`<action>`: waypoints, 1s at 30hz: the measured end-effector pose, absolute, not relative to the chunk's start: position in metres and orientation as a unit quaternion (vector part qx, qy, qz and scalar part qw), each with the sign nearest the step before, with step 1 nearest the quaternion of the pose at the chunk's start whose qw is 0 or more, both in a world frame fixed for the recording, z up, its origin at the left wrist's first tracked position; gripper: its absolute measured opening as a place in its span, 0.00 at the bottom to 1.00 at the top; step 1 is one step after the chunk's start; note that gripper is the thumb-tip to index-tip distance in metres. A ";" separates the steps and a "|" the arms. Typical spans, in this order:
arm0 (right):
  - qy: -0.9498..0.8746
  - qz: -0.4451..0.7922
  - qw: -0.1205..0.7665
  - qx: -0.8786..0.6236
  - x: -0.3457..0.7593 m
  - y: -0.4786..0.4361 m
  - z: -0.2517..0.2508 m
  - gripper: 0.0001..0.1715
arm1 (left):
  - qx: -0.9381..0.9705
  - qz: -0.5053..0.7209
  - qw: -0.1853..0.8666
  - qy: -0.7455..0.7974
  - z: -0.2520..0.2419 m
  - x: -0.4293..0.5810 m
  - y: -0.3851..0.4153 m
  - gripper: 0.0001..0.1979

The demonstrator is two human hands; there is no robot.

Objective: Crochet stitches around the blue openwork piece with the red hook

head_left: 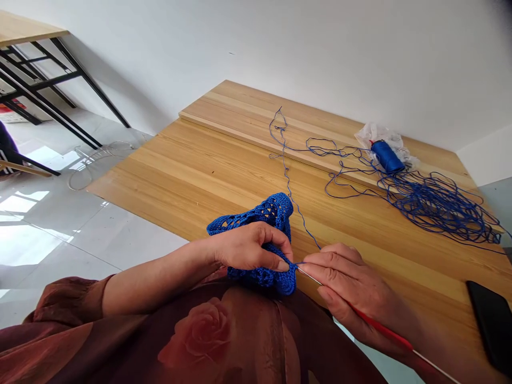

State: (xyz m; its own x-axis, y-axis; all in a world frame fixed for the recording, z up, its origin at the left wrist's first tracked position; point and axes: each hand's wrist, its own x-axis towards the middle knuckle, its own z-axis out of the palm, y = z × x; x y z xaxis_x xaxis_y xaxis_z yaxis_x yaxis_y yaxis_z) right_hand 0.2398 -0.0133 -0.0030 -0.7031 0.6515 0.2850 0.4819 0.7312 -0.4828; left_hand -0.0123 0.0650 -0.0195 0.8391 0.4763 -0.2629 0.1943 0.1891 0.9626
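A blue openwork crochet piece (276,210) hangs over the near table edge by my lap. My left hand (254,246) pinches its edge between thumb and fingers. In my right hand (356,282) is a crochet hook (384,329) with a red handle and metal shaft, its tip meeting the piece beside my left thumb. From there blue yarn (303,217) passes by the right fingers and trails in a kinked line up the table.
On the wooden table (208,165), a blue yarn spool (387,156) lies on a clear plastic bag (382,133). Loose yarn loops (444,208) spread at the right. A black phone (490,322) rests at the near right. Another table (32,26) stands at the far left.
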 end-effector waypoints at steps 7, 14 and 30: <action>-0.796 0.440 0.215 -0.355 0.244 -0.007 0.006 0.20 | 0.654 0.117 0.693 0.279 -0.018 -0.012 0.059 0.07; -0.721 0.459 0.333 -0.397 0.233 -0.006 -0.020 0.19 | 0.691 0.172 0.607 0.353 -0.012 -0.002 0.043 0.08; -0.694 0.341 0.395 -0.497 0.238 -0.001 -0.025 0.13 | 0.836 0.131 0.433 0.312 -0.005 -0.009 0.057 0.13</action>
State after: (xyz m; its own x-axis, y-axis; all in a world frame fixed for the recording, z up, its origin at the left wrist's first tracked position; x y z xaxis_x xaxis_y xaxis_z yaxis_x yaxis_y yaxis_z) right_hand 0.2384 -0.0009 -0.0253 -0.1946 0.9585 0.2082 0.4202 0.2733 -0.8653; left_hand -0.0090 0.0567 -0.0046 0.7713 0.6344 -0.0505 0.4070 -0.4307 0.8056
